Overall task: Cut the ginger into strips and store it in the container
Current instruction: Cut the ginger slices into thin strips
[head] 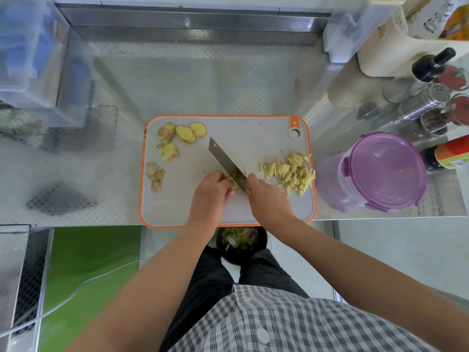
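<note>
Here, at a steel counter, a person in a checked shirt works over a grey cutting board with an orange rim, both bare forearms reaching in from the bottom of the view and converging near the board's middle. Just beside the board's right edge stands the container, a clear tub with its purple clip lid on.

The left hand is knuckles-up, its fingers curled down and pinning a small ginger piece to the board. The right hand is wrapped around the handle of a cleaver, the handle itself hidden under the hand. The blade runs diagonally up and to the left from the two hands, its near part right beside the left fingertips and on the pinned ginger.

To the right of the blade, a loose heap of ginger strips lies near the board's right edge, close to the container. Several ginger slices rest at the board's far left corner. A few brownish ginger knobs sit along the left edge.
</note>
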